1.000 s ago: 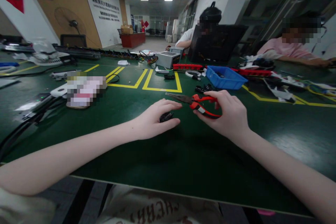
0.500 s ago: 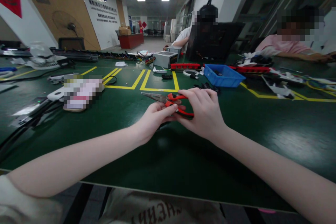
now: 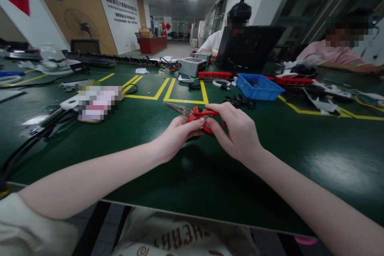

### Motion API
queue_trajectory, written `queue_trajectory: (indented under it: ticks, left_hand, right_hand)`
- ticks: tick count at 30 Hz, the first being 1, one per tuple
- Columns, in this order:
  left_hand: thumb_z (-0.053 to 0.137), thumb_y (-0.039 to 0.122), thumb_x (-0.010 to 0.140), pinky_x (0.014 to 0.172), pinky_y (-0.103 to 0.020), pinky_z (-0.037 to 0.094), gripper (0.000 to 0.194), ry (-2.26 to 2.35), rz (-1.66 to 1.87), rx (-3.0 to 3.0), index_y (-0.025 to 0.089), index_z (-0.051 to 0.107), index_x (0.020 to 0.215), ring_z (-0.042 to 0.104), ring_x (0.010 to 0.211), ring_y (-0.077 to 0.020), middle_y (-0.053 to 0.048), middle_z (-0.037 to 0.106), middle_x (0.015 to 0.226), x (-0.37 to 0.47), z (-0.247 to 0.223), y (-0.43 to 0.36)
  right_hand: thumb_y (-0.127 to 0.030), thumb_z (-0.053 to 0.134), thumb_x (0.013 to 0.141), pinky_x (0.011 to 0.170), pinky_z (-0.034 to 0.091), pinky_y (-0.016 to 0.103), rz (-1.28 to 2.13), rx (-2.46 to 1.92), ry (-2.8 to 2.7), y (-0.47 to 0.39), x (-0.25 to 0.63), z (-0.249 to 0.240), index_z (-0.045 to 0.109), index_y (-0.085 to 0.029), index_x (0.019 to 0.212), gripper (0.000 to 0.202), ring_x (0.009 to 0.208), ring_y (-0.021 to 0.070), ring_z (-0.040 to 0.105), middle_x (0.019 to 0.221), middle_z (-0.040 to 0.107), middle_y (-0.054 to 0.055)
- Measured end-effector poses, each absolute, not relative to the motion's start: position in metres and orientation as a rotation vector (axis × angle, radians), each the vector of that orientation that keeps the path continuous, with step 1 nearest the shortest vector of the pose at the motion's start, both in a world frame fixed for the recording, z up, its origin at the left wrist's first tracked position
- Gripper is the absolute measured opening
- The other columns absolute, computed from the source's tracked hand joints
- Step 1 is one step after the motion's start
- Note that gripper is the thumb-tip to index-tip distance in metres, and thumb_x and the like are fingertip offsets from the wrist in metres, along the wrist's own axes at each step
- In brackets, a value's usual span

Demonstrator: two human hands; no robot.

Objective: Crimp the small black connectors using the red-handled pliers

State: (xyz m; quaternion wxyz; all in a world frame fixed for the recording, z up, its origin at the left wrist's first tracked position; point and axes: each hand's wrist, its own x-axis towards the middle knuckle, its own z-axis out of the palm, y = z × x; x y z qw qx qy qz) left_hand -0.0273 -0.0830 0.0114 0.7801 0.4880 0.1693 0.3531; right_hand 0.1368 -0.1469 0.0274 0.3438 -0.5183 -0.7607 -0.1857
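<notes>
Red-handled long-nose pliers (image 3: 183, 109) are held above the green table (image 3: 168, 184), their metal tips pointing left. My left hand (image 3: 177, 136) pinches them near the pivot, thumb on top. Around the red handles, my right hand (image 3: 237, 132) is closed, with its index finger along the upper handle and its thumb near the lower one. The pliers' jaws look closed or nearly so. Part of the lower handle is hidden behind my fingers.
A blue bin (image 3: 259, 88) and black cables (image 3: 240, 101) lie beyond my right hand. A phone (image 3: 100, 104) rests at the left near dark cables. Further back stand a grey metal box (image 3: 192, 67) and a black monitor (image 3: 250, 48). Two people sit across the table.
My right thumb has moved up and inward on the handles, and the handles look nearer together. The whole view has shifted slightly.
</notes>
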Motion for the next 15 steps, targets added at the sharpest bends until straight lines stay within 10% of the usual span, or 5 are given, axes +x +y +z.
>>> queue_trajectory:
  ticks: [15]
  left_hand:
    - [0.074,0.023,0.083,0.077,-0.028,0.053,0.016,0.411,0.663,1.098,0.011,0.067,0.093,0.068,0.077,-0.0145,-0.003,0.07,0.077,-0.027,0.009,-0.087]
  right_hand:
    - [-0.033,0.045,0.098,0.078,0.047,0.035,-0.184,-1.322,-2.075,-0.143,0.16,0.035,0.064,-0.019,0.11,0.026,0.09,0.02,0.066,0.102,0.071,0.007]
